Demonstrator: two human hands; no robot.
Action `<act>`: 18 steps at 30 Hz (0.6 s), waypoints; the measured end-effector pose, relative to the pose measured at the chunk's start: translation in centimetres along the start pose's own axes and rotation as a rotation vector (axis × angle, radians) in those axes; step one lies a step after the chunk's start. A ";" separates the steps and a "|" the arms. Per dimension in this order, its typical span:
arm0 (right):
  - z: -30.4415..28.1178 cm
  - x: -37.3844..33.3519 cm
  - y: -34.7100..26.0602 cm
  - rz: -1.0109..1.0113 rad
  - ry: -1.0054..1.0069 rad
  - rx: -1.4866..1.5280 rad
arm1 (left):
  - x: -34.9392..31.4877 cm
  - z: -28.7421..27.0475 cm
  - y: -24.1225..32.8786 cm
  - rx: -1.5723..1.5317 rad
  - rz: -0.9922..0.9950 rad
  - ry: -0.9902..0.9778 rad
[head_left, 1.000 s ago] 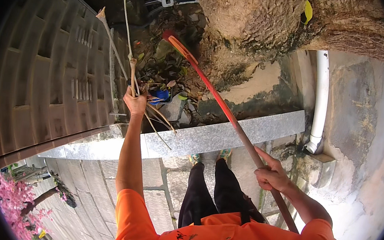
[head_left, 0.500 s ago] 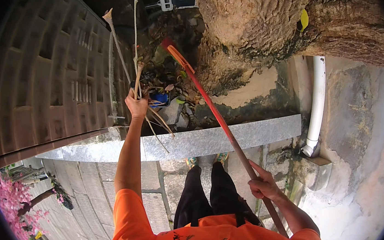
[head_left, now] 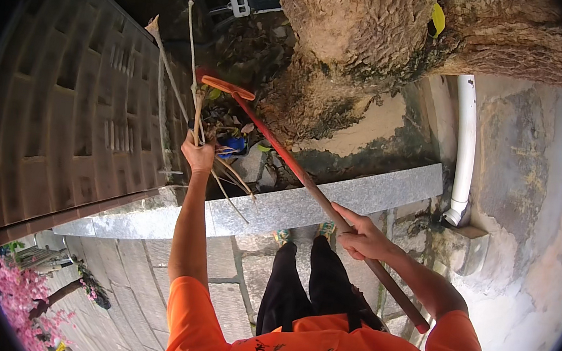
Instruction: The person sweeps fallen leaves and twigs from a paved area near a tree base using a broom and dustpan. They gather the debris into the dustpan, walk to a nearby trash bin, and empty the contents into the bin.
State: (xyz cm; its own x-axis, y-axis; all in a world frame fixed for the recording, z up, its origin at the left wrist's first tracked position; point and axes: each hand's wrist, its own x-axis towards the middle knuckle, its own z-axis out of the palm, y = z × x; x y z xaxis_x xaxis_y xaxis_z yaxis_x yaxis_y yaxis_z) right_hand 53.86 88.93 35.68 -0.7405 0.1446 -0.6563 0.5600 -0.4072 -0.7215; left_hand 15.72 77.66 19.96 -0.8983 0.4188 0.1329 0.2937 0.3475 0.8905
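My left hand (head_left: 198, 155) is closed round several bare sticks (head_left: 198, 103), whose long ends point away from me while thinner ends hang down toward the stone curb. Beneath that hand lies a blue object (head_left: 232, 146) among leaves, too small to make out. A long-handled broom (head_left: 282, 150) with an orange head and a faded red shaft slants across in front of me. My right hand (head_left: 364, 238) grips its lower shaft, the index finger stretched along it. The broom's head is over the leaf litter beside the sticks, and its blurred red bristles are partly behind them.
A thick tree trunk (head_left: 355, 34) rises beyond the leaf-strewn bed. The grey stone curb (head_left: 334, 189) runs before my feet. On the left stands a brown slatted wall (head_left: 78, 102); on the right, a white drainpipe (head_left: 463, 152) along a weathered wall. Pink blossoms (head_left: 22, 296) show at lower left.
The broom's head has swung left toward the sticks and turned more crosswise. My right hand has moved forward and left with the shaft, whose end now shows. The left hand has hardly moved.
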 end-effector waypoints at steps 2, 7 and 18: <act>-0.1 3.2 1.1 0.016 0.001 -0.011 | -0.2 0.3 0.3 0.021 0.002 -0.004; -2.6 3.4 -0.2 0.056 -0.071 0.199 | 0.2 -0.4 -1.1 0.045 0.074 0.028; -3.1 14.3 -4.5 0.056 0.098 -0.554 | 0.5 0.1 0.7 0.012 0.031 0.005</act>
State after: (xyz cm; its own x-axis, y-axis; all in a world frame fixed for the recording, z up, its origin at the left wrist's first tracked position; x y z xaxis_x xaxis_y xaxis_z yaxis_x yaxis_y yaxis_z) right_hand 41.93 95.64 28.85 -0.6811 0.2307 -0.6949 0.7282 0.1140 -0.6758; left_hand 15.51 78.18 20.64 -0.8904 0.4254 0.1620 0.3250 0.3447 0.8807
